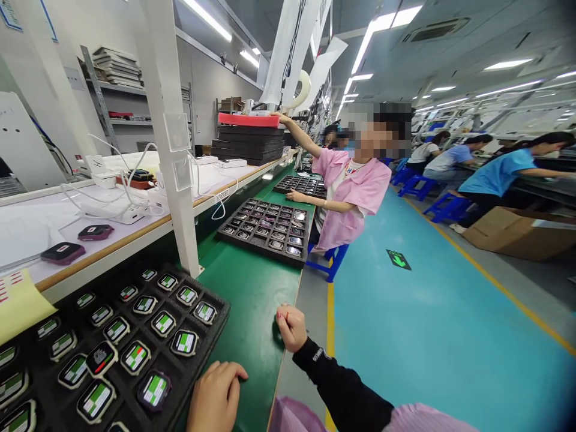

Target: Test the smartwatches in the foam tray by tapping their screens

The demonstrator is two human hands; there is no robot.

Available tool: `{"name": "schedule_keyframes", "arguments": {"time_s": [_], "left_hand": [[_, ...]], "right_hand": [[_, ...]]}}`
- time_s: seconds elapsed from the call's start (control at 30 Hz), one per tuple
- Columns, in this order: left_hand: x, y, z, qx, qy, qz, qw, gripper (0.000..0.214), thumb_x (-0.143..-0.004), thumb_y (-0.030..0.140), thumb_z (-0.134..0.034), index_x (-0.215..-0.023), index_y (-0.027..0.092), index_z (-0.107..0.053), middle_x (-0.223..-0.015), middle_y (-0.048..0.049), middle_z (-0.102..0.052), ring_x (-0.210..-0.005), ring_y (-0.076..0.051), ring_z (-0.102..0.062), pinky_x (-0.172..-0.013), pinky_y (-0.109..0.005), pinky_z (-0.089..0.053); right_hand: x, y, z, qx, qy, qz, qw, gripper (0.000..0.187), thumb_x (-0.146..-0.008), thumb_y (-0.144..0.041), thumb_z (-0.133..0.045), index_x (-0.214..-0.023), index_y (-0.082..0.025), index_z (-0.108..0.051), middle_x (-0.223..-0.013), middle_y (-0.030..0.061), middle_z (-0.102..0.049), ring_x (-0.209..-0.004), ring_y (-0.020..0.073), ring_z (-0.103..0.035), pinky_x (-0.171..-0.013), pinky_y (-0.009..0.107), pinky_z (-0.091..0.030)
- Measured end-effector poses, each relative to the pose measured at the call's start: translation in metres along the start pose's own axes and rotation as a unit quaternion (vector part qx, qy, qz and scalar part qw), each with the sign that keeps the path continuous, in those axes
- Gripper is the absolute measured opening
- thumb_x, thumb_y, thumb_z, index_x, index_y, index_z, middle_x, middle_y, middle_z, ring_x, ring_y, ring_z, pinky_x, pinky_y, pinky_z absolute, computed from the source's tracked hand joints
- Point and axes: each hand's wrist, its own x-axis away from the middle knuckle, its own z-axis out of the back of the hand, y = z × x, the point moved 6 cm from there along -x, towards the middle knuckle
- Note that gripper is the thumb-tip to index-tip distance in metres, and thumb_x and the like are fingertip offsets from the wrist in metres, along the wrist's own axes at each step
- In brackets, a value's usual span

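Observation:
A black foam tray (211, 339) at the lower left holds several smartwatches with lit green-and-white screens. One smartwatch (102, 359) with a black and red screen lies askew across the dividers, and another (154, 390) has a dark purple case. My left hand (216, 393) is beside the tray's right edge, thumb apart from the bent fingers; nothing shows in it. My right hand (292, 328), in a black sleeve, rests as a loose fist at the edge of the green bench (252, 288), with nothing visible in it.
A second tray of watches (265, 225) lies farther along the bench. Beyond it a co-worker in pink (348, 192) touches a red-topped stack of black trays (247, 144). A white post (173, 150) rises beside the shelf, which holds two dark purple watch-shaped pieces (63, 252) and white cables.

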Motion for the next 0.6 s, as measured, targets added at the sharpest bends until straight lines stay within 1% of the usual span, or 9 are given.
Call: {"name": "schedule_keyframes", "arguments": {"time_s": [0.23,0.4,0.5,0.6], "left_hand": [[0.001,-0.001,0.0,-0.002,-0.015,0.0,1.0,0.035,-0.093,0.006,-0.035,-0.094,0.025,-0.066,-0.089,0.0018,-0.072,-0.087,-0.018,-0.066,-0.074,-0.03,-0.048],[0.0,0.003,0.004,0.005,-0.03,0.027,0.999,0.036,-0.093,0.005,-0.035,-0.095,0.024,-0.066,-0.092,0.0012,-0.071,-0.091,-0.019,-0.066,-0.079,-0.032,-0.048],[0.001,0.007,0.008,0.008,-0.031,0.043,0.999,0.035,-0.093,0.005,-0.038,-0.094,0.024,-0.067,-0.091,0.0013,-0.071,-0.091,-0.019,-0.065,-0.08,-0.032,-0.047],[0.003,0.008,0.009,0.013,-0.029,0.048,0.998,0.034,-0.093,0.005,-0.039,-0.094,0.023,-0.068,-0.091,0.0009,-0.071,-0.092,-0.019,-0.065,-0.081,-0.032,-0.047]], "right_hand": [[0.002,0.004,-0.002,0.012,-0.005,0.006,1.0,0.033,-0.102,-0.042,-0.054,-0.084,-0.015,-0.059,-0.069,-0.004,-0.053,-0.056,0.0091,-0.05,-0.06,0.025,-0.049],[0.001,0.005,-0.006,0.042,-0.032,-0.01,0.999,0.031,-0.102,-0.039,-0.055,-0.084,-0.015,-0.059,-0.068,-0.0041,-0.054,-0.055,0.0088,-0.05,-0.06,0.025,-0.05],[-0.002,0.004,-0.013,0.067,-0.092,-0.029,0.993,0.034,-0.102,-0.037,-0.055,-0.076,-0.016,-0.057,-0.063,-0.0054,-0.051,-0.052,0.0083,-0.048,-0.058,0.024,-0.049],[-0.01,-0.001,-0.025,0.082,-0.197,-0.024,0.977,0.038,-0.101,-0.039,-0.057,-0.07,-0.016,-0.054,-0.058,-0.0065,-0.047,-0.05,0.0079,-0.045,-0.055,0.023,-0.046]]}}
